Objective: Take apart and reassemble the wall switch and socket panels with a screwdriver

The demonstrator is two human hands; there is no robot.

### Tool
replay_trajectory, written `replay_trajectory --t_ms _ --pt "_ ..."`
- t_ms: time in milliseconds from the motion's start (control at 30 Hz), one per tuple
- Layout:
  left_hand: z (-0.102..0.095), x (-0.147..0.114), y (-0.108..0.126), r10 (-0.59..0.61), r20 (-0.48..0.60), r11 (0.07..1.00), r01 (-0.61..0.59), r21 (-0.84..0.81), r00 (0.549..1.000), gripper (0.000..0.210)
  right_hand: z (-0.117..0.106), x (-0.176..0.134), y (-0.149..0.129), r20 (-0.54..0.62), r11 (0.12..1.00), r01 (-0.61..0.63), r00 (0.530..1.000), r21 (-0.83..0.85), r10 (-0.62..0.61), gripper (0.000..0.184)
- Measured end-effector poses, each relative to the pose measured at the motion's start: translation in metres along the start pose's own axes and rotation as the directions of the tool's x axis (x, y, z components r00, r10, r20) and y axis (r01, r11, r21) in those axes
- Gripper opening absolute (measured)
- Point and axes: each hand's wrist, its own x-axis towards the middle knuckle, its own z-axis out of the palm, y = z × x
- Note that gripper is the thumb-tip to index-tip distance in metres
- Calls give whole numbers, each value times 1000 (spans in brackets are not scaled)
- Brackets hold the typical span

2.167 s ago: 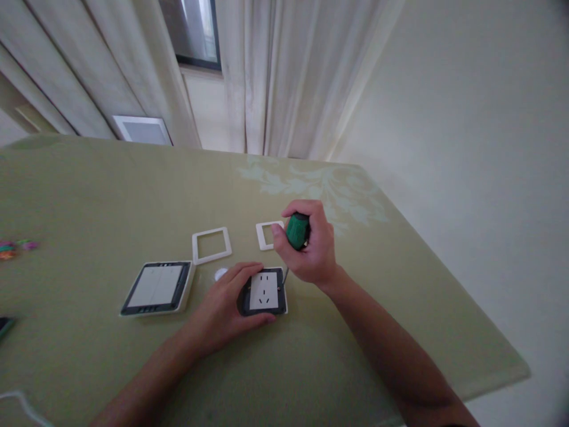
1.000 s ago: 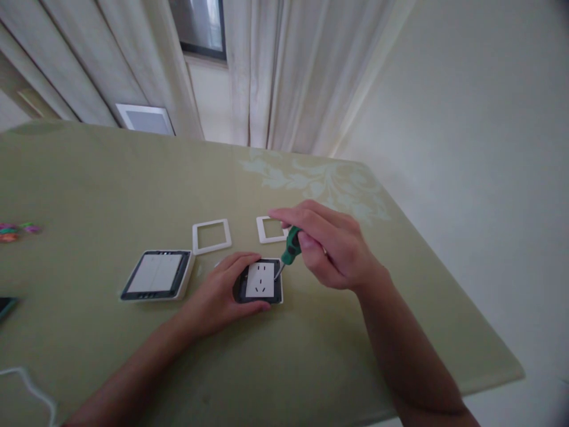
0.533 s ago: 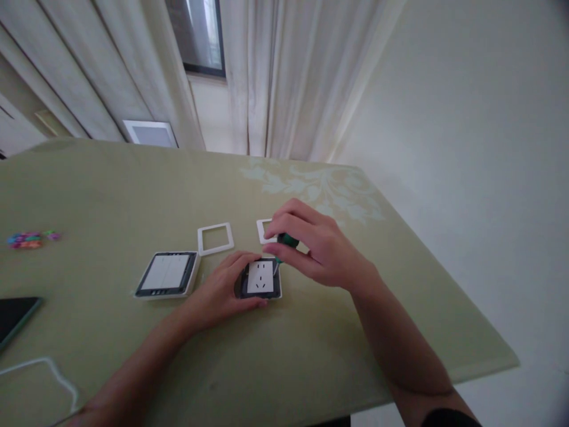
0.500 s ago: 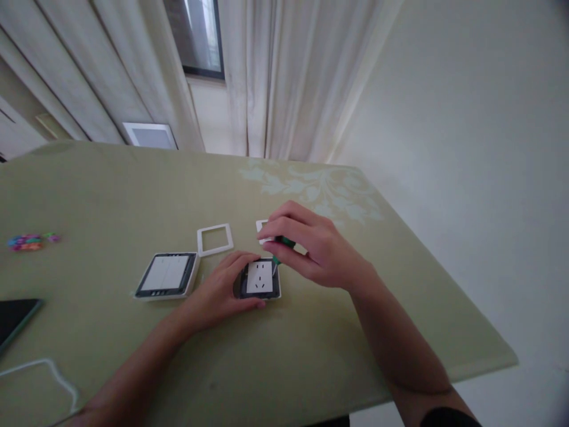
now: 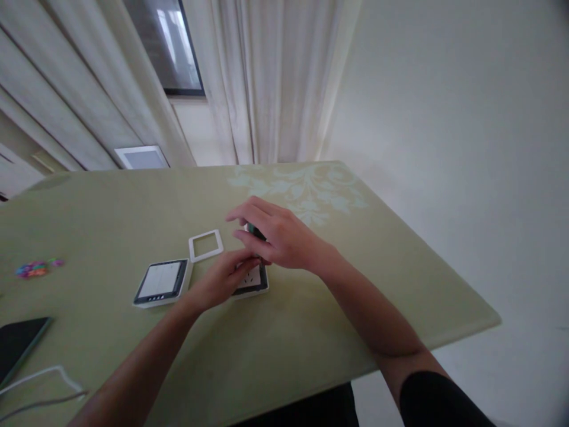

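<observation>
Socket (image 5: pixel 252 277) partly under left hand (image 5: pixel 222 279), grasp unclear; right hand (image 5: pixel 281 236) above, gripping screwdriver (image 5: pixel 256 230).

The right hand (image 5: pixel 278 236) hides most of a dark green tool handle (image 5: pixel 256 232), its tip indiscernible, while the left hand (image 5: pixel 223 277) covers much of a socket panel (image 5: pixel 251 279). On the desk (image 5: pixel 288 332), a black slab (image 5: pixel 22 343) and a white cable (image 5: pixel 47 372) run past the left edge; small coloured pieces (image 5: pixel 34 270) are too blurred to identify.
</observation>
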Motion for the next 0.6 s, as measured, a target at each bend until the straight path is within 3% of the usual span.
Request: replay_trajectory --t_ms 200,400,600 --pt "-5 7 -6 -77 -134 997 73 -40 988 25 3 -1 5 -48 998 -57 997 -38 55 25" --pt "-11 6 -1 -27 -19 999 27 -33 999 19 4 -1 7 -42 998 -49 998 -34 47 20" --pt "-11 12 10 -53 -231 993 76 90 971 31 2 -1 1 -68 997 -62 996 -45 59 26"
